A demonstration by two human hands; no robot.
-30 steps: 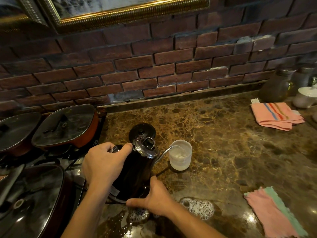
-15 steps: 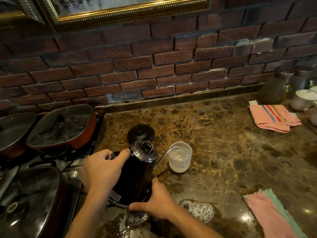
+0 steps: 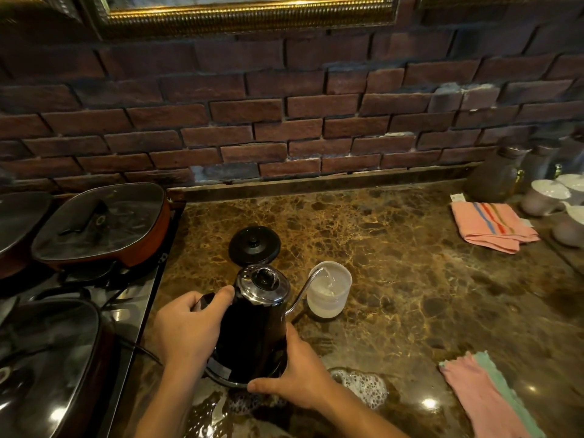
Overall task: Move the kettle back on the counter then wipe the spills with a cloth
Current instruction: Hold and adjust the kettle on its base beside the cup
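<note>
gripping the kettle [image 3: 252, 330]: left hand [image 3: 189, 330] on handle, right hand [image 3: 297, 380] cupping base.

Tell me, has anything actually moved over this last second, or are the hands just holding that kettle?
Very little changed. The kettle seems to have been set slightly more upright; otherwise no clear movement. The left hand still grips its handle and the right hand still steadies its base. The round black base, cup, foamy spill and both cloths stayed put.
</note>
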